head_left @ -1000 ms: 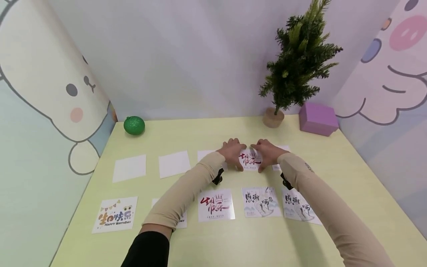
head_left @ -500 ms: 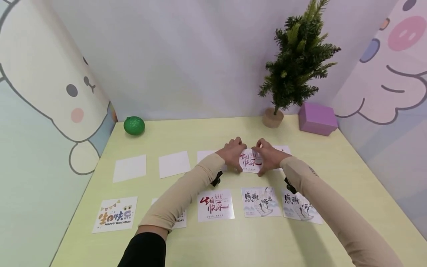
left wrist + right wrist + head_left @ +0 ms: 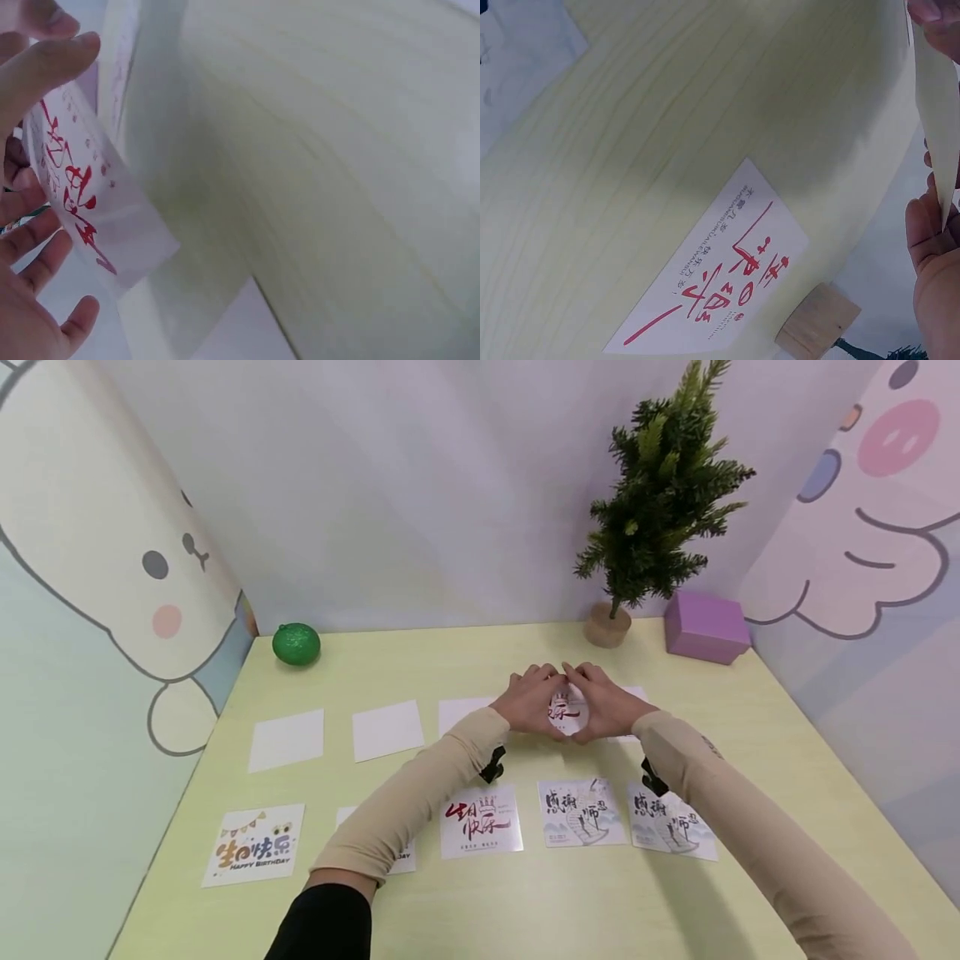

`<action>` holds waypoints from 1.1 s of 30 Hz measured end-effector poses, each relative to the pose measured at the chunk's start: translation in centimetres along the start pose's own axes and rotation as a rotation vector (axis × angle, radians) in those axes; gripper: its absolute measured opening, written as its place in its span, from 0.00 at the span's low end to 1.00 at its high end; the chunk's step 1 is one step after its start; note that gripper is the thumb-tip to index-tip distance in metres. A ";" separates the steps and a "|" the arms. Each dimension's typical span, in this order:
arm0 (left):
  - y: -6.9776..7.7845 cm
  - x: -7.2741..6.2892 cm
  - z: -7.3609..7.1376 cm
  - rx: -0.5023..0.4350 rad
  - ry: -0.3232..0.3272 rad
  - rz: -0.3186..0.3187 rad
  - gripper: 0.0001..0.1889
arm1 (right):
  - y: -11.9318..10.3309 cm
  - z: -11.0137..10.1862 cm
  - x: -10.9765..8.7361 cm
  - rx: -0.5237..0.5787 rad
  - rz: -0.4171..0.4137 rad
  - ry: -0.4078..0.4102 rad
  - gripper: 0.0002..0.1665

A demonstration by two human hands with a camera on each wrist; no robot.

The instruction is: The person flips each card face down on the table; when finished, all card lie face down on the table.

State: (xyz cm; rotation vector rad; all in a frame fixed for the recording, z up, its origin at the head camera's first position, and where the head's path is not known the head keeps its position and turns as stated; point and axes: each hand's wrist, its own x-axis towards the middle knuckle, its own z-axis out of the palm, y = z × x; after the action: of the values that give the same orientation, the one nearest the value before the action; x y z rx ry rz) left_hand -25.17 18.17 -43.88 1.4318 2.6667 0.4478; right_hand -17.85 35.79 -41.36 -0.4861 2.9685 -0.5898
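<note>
A white card with red lettering (image 3: 567, 713) is held between both hands at the back middle of the table. My left hand (image 3: 531, 703) grips its left side and covers part of it. From the right, my right hand (image 3: 609, 707) holds the other side, and the fingertips and thumbs of the two hands come together around it. In the left wrist view the card (image 3: 94, 199) stands tilted above the tabletop. Its pale side (image 3: 937, 112) shows edge-on between thumb and fingers in the right wrist view. Beside the right hand lies another red-lettered card (image 3: 720, 277), flat on the table.
Blank white cards (image 3: 287, 740) lie in the back row. In front is a row of printed cards (image 3: 481, 822), one partly hidden under the left forearm. A green fruit-like ball (image 3: 296, 644), a small tree (image 3: 660, 502) and a purple box (image 3: 707, 627) stand along the back.
The red-lettered card has come up off the table in both hands. The hands have closed in on each other until their fingertips meet, leaving less of the card showing.
</note>
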 end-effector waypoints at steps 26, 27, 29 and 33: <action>-3.1 -1.3 -0.8 -0.304 -0.005 0.025 0.37 | 2.2 1.3 0.7 0.061 -0.096 0.025 0.38; -3.1 -1.3 -0.4 -0.242 -0.030 0.016 0.35 | 2.2 1.3 0.9 0.035 -0.090 -0.006 0.36; -3.2 -1.3 0.5 -0.155 -0.072 -0.005 0.32 | 2.1 1.3 1.3 -0.017 -0.083 -0.065 0.33; -3.1 -1.5 1.7 -0.083 -0.083 -0.032 0.29 | 1.8 1.3 2.3 -0.089 -0.116 -0.137 0.31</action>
State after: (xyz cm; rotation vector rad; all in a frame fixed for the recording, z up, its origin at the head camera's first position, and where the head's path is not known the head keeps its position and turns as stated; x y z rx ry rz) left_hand -26.43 15.71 -46.48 1.3532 2.5707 0.4794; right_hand -20.35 36.21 -43.27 -0.6806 2.8606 -0.4158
